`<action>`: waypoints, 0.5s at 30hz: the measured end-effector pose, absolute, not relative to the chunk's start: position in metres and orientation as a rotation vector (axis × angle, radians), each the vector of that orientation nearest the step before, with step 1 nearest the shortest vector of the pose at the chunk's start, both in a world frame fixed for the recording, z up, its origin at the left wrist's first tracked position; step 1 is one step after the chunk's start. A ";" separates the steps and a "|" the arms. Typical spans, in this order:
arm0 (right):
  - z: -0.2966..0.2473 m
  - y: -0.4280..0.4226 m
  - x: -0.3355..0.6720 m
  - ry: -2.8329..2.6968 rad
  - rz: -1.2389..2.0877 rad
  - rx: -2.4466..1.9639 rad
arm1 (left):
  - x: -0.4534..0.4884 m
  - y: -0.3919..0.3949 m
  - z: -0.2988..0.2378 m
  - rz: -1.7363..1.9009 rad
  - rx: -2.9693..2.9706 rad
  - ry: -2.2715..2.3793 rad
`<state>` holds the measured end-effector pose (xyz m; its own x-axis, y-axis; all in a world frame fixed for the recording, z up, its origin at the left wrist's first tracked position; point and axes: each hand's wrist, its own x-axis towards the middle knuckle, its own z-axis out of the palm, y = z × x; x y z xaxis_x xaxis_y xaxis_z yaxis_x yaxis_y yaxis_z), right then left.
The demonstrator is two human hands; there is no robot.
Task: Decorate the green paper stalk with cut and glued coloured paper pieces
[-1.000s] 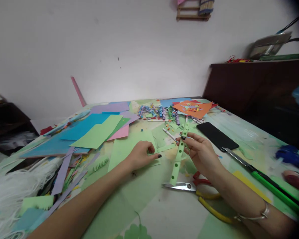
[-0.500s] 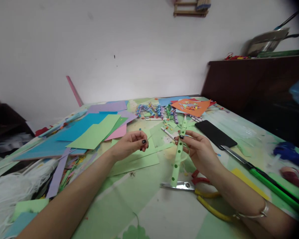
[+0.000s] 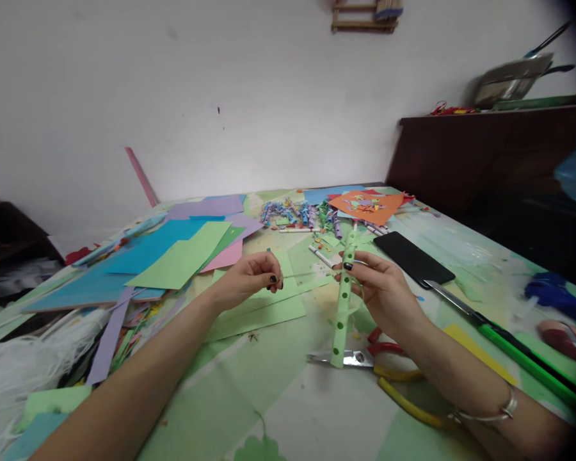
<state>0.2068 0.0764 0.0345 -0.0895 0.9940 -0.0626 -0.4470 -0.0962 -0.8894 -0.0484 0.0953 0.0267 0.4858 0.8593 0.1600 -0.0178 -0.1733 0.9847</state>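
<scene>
Here, right fingers [image 3: 365, 273] pinch a dotted strip [image 3: 344, 305].

Partly covered, partly cropped
The right hand [image 3: 384, 282] covers some of the dotted strip [image 3: 338, 338]; the top edge cuts the wooden rack [image 3: 365, 26].

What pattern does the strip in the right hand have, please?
The strip is light green with dark green dots, head view.

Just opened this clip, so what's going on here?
A person's right hand holds a dotted green strip. The left hand is pinched, and a thin strand appears to run from it toward the strip. In view, the strip's near end overlaps the scissors; coloured paper lies farther left.
</scene>
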 end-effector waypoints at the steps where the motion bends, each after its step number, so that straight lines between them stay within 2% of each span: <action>1: 0.035 0.076 0.207 -0.863 1.509 -0.873 | -0.048 0.095 0.027 0.933 1.556 0.755; 7: 0.036 0.076 0.206 -0.847 1.500 -0.861 | -0.049 0.096 0.034 0.939 1.612 0.949; 15: 0.036 0.078 0.208 -0.849 1.474 -0.856 | -0.073 0.113 0.013 0.935 1.802 1.733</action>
<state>0.2082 0.0781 0.0359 -0.0593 0.9974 -0.0408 -0.4653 -0.0638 -0.8828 -0.0731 0.1133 0.0129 -0.0292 0.9880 0.1514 0.6693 -0.0931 0.7371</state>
